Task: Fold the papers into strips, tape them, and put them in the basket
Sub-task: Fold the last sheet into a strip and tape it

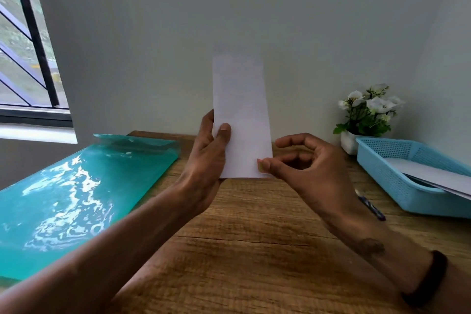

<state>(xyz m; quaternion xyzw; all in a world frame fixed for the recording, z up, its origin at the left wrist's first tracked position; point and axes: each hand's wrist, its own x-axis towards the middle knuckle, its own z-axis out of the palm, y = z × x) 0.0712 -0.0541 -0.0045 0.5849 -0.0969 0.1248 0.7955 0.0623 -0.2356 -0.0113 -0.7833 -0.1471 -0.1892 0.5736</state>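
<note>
I've got the folded paper strip upright in the air above the tabletop, my left hand clamped on its left edge, thumb in front and fingers behind. My right hand comes in at the lower right corner, thumb and forefinger pinched on what looks like a small bit of tape sitting right at the strip's edge, the other fingers curled loose. The job here, I reckon, is sealing: keep the left grip firm so the layers don't slide, press the tape flat on the front, then wrap it round the edge and rub it down so no corner lifts. Whether it's fully stuck yet I can't tell. Beyond my right hand, lower and further right, sits the blue basket with white sheets already lying in it, poking past the rim. Between that hand and the basket a pen lies on the wood, near my wrist's path, so I'd lift over it. A potted plant stands behind the basket. Off past my left forearm a shiny teal folder lies flat, well clear.
</note>
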